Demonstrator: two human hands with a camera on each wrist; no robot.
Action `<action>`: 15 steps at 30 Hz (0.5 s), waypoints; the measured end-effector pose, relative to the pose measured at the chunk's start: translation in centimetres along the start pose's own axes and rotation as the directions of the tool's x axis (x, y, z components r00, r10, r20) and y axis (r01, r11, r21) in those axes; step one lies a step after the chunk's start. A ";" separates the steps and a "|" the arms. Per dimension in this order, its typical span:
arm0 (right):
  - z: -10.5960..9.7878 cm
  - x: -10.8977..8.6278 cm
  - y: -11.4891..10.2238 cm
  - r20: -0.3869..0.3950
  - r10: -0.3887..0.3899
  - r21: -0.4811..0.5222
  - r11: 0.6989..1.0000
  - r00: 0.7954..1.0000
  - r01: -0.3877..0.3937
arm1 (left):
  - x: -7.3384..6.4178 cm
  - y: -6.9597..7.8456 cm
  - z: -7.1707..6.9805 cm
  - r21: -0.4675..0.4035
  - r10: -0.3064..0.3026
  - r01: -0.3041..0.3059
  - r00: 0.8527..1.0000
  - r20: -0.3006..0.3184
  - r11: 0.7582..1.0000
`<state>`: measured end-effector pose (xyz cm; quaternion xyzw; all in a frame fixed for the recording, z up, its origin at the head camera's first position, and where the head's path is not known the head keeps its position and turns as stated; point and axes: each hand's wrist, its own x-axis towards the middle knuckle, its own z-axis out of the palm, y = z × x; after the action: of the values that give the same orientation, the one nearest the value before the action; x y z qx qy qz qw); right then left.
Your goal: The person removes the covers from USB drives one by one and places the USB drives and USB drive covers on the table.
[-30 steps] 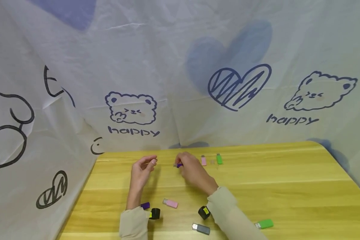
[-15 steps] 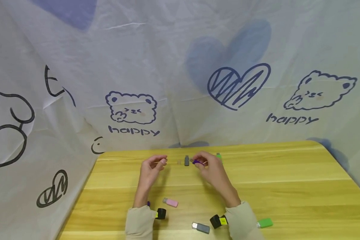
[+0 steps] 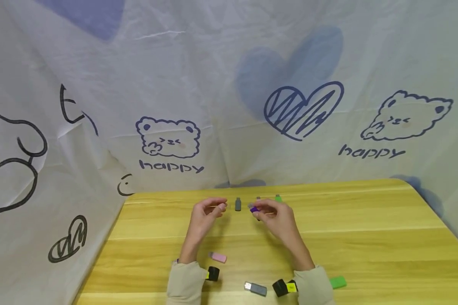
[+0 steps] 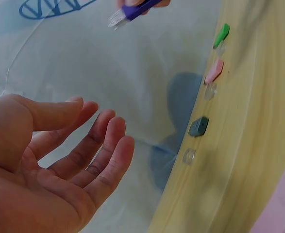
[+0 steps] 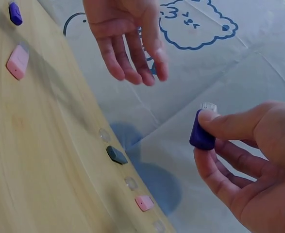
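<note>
My right hand [image 3: 280, 220] pinches a purple USB stick [image 5: 201, 133] between thumb and fingers, held up off the table. Its end, which looks clear or metallic, points up in the right wrist view. To its left, my left hand [image 3: 207, 218] hovers with relaxed fingers and holds nothing. Between the hands, a dark grey USB stick [image 3: 238, 204] lies near the table's back edge. A pink USB stick [image 4: 214, 72] and a green USB stick [image 4: 222, 36] lie in the same row, partly covered by my right hand in the head view.
Small clear pieces [image 4: 189, 156] lie between the back-row sticks. Closer in are a pink stick [image 3: 218, 257], a grey stick [image 3: 255, 289], a green stick [image 3: 338, 282] and another purple stick [image 5: 16, 13]. A printed cloth [image 3: 229, 106] hangs behind the table.
My right hand has carried the purple stick rightward from left of the grey stick, uncovering the grey one. My left hand has followed to the right, still holding nothing.
</note>
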<state>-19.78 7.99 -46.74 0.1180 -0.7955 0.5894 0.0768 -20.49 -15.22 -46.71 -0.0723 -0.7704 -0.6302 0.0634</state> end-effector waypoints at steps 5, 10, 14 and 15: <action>0.2 -0.1 -0.3 0.002 0.024 0.079 0.997 1.000 -0.024 | -0.1 0.4 1.2 -0.021 0.022 -0.020 0.997 0.077 1.000; 0.4 -0.2 -0.6 0.005 0.054 0.078 0.995 0.999 -0.054 | -0.2 0.7 2.3 -0.074 0.029 -0.017 0.987 0.156 0.997; 0.4 -0.3 -0.8 0.013 0.045 0.069 0.997 0.999 -0.046 | -0.3 0.9 3.0 -0.092 0.035 -0.018 0.983 0.182 0.996; 0.5 -0.4 -0.9 0.017 0.038 0.069 0.997 0.999 -0.039 | -0.4 1.0 3.1 -0.092 0.030 -0.014 0.983 0.182 0.996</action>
<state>-19.15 7.34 -46.15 0.1099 -0.7774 0.6169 0.0550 -19.93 -11.98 -46.42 -0.1412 -0.7430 -0.6543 -0.0039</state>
